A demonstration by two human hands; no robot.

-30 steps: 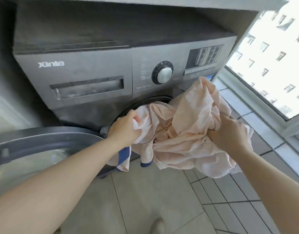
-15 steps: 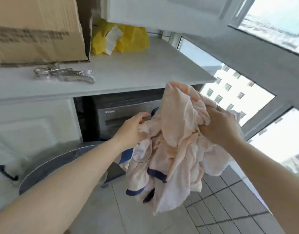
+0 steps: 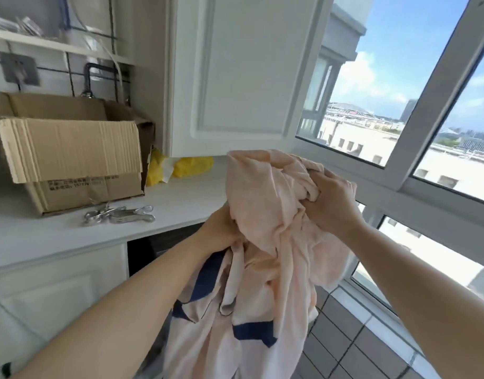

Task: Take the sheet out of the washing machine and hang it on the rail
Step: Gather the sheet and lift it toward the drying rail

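Observation:
A pale peach sheet (image 3: 265, 214) with dark blue trim hangs bunched in front of me, above the counter's edge. My left hand (image 3: 221, 233) grips a fold on the sheet's left side, partly hidden by cloth. My right hand (image 3: 331, 203) grips a wad of it at the upper right. The lower part of the sheet dangles down toward the floor. Only a dark strip of the washing machine (image 3: 164, 242) shows under the counter. No rail is in view.
A white counter (image 3: 57, 231) holds an open cardboard box (image 3: 71, 160), metal clothes pegs (image 3: 120, 214) and a yellow bag (image 3: 191, 168). A white cabinet door (image 3: 243, 72) hangs above. Windows (image 3: 399, 91) stand to the right, tiled floor (image 3: 344, 337) below.
The sheet has come out of the drum and risen to chest height with both hands. My view has lifted from the machine's front to the counter, cabinet and windows.

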